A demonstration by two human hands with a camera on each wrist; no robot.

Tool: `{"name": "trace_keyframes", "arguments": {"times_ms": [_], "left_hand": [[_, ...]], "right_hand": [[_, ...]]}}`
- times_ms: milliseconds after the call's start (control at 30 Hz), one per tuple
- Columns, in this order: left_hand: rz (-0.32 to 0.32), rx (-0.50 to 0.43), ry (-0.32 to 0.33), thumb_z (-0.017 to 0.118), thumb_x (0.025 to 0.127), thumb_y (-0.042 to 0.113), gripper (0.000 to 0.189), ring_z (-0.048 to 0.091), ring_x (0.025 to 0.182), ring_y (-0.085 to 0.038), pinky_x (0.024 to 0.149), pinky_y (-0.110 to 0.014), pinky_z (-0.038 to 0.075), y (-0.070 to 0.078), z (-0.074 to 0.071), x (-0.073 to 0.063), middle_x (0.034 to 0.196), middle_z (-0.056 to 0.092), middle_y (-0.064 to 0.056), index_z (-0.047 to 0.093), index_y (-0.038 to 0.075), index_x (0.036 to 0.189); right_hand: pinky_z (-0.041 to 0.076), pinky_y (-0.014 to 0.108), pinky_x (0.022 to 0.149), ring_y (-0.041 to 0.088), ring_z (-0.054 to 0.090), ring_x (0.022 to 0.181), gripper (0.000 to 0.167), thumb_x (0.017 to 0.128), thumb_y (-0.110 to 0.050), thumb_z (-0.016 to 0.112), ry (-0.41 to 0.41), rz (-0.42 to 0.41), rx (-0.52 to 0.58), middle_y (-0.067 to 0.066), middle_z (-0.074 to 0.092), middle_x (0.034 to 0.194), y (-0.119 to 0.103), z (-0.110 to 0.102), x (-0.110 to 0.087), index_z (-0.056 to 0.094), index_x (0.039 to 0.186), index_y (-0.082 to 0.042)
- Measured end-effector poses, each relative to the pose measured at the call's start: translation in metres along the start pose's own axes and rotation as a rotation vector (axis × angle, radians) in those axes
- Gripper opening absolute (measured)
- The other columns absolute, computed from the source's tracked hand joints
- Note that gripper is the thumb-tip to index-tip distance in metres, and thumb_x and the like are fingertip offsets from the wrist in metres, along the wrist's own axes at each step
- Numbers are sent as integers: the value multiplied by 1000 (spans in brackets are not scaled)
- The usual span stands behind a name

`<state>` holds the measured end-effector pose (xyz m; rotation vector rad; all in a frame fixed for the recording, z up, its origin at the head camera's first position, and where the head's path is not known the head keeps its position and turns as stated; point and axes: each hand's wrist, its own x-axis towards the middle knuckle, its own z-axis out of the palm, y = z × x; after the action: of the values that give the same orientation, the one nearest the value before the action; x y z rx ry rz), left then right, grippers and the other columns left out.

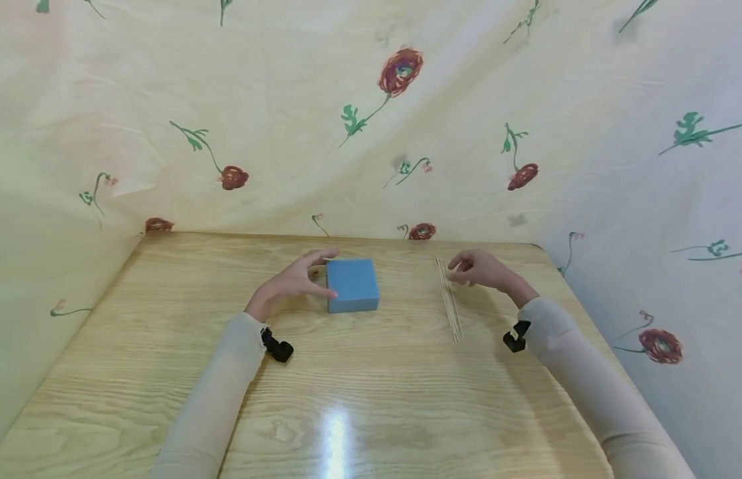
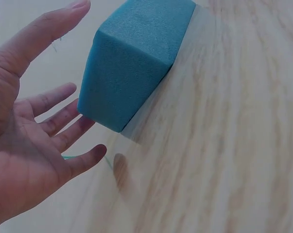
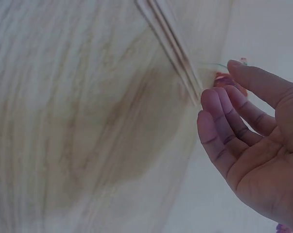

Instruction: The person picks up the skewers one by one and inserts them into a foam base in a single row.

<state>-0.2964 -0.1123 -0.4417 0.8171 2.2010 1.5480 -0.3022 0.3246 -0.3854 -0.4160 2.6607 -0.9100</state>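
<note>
A blue foam block [image 1: 353, 285] lies flat on the wooden table. My left hand [image 1: 296, 277] is at its left side, thumb and fingers spread around that end. In the left wrist view the fingers are loosely extended beside the block [image 2: 131, 63], with no grip on it; whether a fingertip touches it I cannot tell. Several thin wooden sticks [image 1: 448, 299] lie lengthwise on the table to the right. Over their far end hovers my right hand [image 1: 480, 269], fingers loosely bent and thumb apart. In the right wrist view nothing is between those fingers, close to the sticks [image 3: 170, 48].
The wooden table [image 1: 347, 372] is bordered by a floral cloth [image 1: 287, 133] at the back and both sides. Each sleeved wrist carries a small black camera mount, one at the left wrist [image 1: 278, 346] and one at the right wrist [image 1: 516, 336].
</note>
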Motion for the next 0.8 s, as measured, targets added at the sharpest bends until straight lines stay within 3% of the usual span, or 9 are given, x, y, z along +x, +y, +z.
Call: {"name": "trace_keyframes", "arguments": {"times_ms": [400, 800], "left_hand": [[-27, 44, 10, 85, 84, 15, 92, 28, 151, -38, 119, -62, 28, -4, 2, 1, 166, 24, -13, 32, 10, 160], [-38, 45, 7, 86, 83, 15, 92, 28, 150, -37, 119, -61, 29, -4, -1, 0, 164, 27, -13, 34, 8, 159]], "right_hand": [[56, 33, 64, 13, 62, 72, 37, 91, -11, 77, -10, 20, 52, 24, 72, 95, 22, 11, 0, 64, 117, 12], [48, 26, 65, 14, 57, 70, 34, 91, -11, 77, -20, -5, 36, 19, 69, 89, 26, 16, -5, 64, 116, 9]]}}
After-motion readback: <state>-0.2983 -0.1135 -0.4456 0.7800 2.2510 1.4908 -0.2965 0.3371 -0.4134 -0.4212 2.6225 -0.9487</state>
